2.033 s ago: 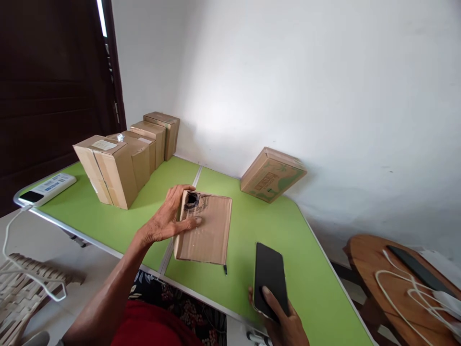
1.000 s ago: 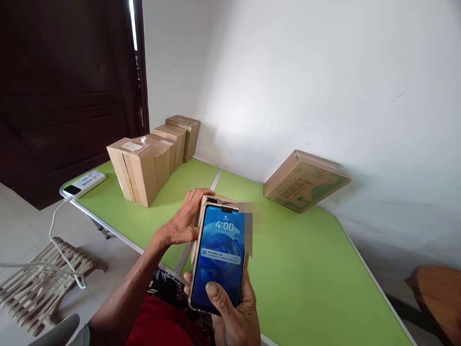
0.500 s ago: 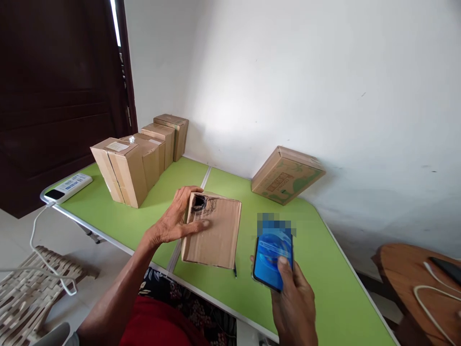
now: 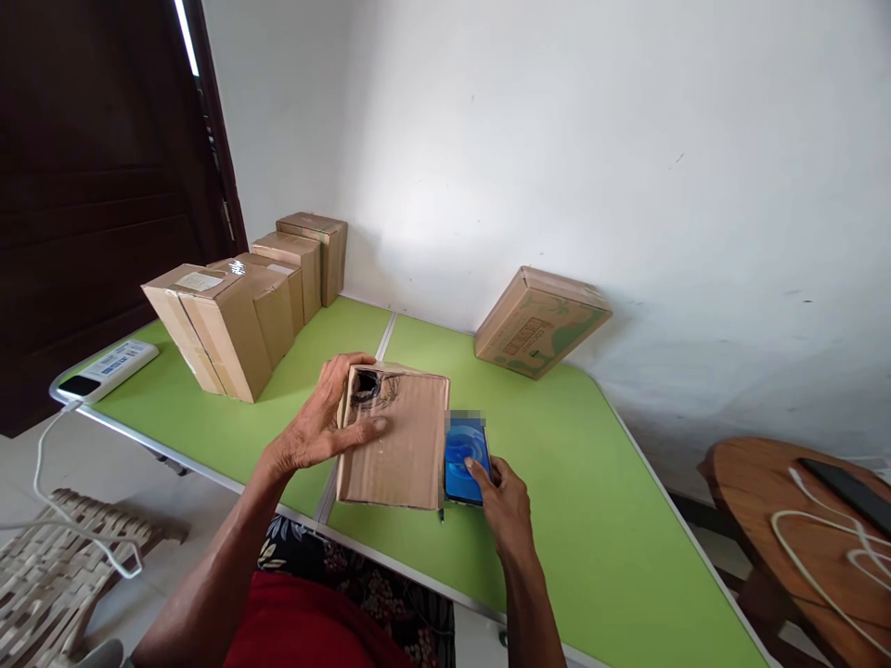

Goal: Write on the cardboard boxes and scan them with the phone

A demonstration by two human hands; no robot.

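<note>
My left hand [image 4: 330,422] grips the left side of a brown cardboard box [image 4: 396,455], thumb across its front face and fingers over the upper edge. A ragged dark hole [image 4: 366,385] with black scribbles around it is cut in the box's upper left corner. In my right hand [image 4: 501,496] is a smartphone [image 4: 465,464] with a lit blue screen, my thumb lying on the glass. The phone is close against the box's right side; whether part of it is behind or inside the box I cannot tell. A thin dark tip [image 4: 441,516] shows under the box's lower right corner.
Several cardboard boxes [image 4: 237,343] stand in a row at the left on the green folding table [image 4: 557,547]. Another printed box [image 4: 543,320] leans by the wall. A white device with a cable [image 4: 111,369] lies at the left end. A wooden stool [image 4: 800,520] holds a dark phone and cable.
My right hand has carried the phone leftward, from apart from the box to close against its right side. My left hand keeps its grip on the box. The view has shifted slightly.
</note>
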